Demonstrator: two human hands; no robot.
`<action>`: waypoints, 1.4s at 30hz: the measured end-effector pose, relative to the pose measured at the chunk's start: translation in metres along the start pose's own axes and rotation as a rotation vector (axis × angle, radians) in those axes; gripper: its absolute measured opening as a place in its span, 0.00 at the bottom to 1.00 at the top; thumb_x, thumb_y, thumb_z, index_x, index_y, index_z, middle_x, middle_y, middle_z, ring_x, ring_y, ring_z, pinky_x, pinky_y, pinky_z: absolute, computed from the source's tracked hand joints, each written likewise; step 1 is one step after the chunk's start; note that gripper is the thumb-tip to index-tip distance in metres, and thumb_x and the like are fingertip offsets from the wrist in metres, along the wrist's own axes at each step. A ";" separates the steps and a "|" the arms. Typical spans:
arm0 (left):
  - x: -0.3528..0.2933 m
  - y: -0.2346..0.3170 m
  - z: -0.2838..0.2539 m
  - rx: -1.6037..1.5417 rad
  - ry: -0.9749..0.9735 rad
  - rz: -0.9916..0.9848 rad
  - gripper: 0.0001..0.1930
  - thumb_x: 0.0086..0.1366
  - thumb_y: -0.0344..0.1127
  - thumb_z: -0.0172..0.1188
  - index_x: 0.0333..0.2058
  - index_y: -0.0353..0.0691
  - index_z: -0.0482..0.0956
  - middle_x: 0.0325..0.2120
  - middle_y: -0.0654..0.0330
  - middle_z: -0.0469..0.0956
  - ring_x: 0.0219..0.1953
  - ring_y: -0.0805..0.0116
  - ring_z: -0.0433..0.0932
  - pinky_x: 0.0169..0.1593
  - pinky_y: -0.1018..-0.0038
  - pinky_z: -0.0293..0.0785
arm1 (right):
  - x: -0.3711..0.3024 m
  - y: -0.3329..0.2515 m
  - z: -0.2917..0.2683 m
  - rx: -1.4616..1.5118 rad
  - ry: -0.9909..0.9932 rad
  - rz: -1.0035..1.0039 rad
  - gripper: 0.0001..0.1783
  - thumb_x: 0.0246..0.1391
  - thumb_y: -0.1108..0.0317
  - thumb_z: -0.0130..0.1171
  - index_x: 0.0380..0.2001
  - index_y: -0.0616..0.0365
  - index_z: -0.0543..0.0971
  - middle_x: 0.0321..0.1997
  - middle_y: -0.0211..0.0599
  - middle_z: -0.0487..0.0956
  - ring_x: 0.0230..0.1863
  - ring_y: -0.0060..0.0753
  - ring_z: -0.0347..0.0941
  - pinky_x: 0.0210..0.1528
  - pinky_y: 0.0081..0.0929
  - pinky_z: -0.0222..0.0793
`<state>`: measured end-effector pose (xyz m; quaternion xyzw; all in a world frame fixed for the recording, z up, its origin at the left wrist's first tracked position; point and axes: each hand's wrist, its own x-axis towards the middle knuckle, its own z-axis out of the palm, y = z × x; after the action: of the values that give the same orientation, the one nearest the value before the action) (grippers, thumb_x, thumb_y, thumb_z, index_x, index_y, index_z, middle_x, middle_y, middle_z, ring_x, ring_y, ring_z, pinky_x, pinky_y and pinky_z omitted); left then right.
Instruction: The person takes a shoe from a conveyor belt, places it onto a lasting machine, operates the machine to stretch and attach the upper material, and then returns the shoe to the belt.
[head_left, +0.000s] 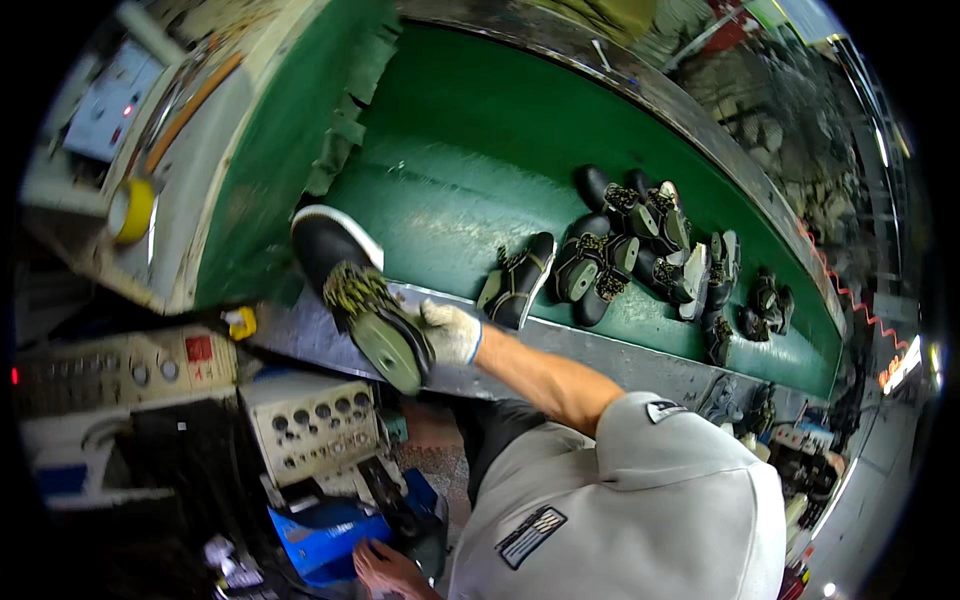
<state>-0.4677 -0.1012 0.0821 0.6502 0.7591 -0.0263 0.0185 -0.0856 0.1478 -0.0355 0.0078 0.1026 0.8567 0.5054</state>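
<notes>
My right hand, in a white glove with a blue cuff edge, grips a black shoe by its heel end. This shoe has a white sole edge and black-and-yellow patterned laces. An olive-green shoe last fills its opening. It is held over the left end of the green bench, toe pointing away. At the lower edge my bare left hand shows in part beside a blue box-like object. Its fingers look spread, and I see nothing in them.
Several similar black shoes stand or lie on the green bench top. A metal edge strip runs along its near side. Control panels with knobs are at the left, below a yellow tape roll. A red coiled hose hangs right.
</notes>
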 end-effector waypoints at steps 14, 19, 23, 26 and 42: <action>0.045 -0.137 -0.081 -1.862 0.226 -0.687 0.14 0.62 0.32 0.68 0.44 0.32 0.79 0.34 0.61 0.83 0.29 0.73 0.82 0.34 0.76 0.81 | 0.030 0.356 0.107 -0.865 0.121 0.607 0.35 0.62 0.56 0.61 0.65 0.65 0.66 0.56 0.37 0.78 0.54 0.25 0.76 0.56 0.26 0.73; 0.009 -0.184 -0.061 -1.908 0.425 -0.861 0.15 0.62 0.30 0.69 0.46 0.32 0.80 0.35 0.59 0.83 0.31 0.72 0.83 0.35 0.78 0.82 | 0.048 0.420 0.099 -0.984 0.113 0.682 0.34 0.63 0.59 0.59 0.68 0.63 0.65 0.57 0.34 0.78 0.52 0.24 0.76 0.55 0.24 0.73; 0.001 -0.202 -0.066 -1.941 0.654 -0.933 0.23 0.60 0.23 0.67 0.55 0.28 0.75 0.43 0.53 0.82 0.39 0.65 0.84 0.43 0.74 0.83 | 0.070 0.459 0.101 -0.807 0.129 0.721 0.29 0.66 0.64 0.55 0.67 0.59 0.67 0.57 0.33 0.78 0.51 0.22 0.77 0.53 0.24 0.75; 0.002 -0.219 -0.073 -1.974 0.812 -0.832 0.27 0.59 0.19 0.66 0.58 0.26 0.70 0.46 0.50 0.81 0.42 0.62 0.84 0.45 0.72 0.83 | 0.095 0.487 0.083 -0.854 0.065 0.691 0.28 0.66 0.65 0.57 0.66 0.60 0.68 0.56 0.32 0.79 0.50 0.22 0.77 0.53 0.23 0.75; 0.030 -0.203 -0.035 -2.301 0.583 -0.839 0.26 0.77 0.55 0.44 0.49 0.37 0.79 0.41 0.59 0.83 0.40 0.69 0.83 0.46 0.71 0.79 | 0.119 0.533 0.067 -1.307 -0.047 0.332 0.14 0.63 0.62 0.62 0.44 0.62 0.83 0.38 0.27 0.82 0.38 0.17 0.74 0.45 0.19 0.70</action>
<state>-0.6722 -0.1008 0.1186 -0.0516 0.4662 0.7897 0.3954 -0.5969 0.0124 0.1174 -0.2651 -0.4503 0.8087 0.2700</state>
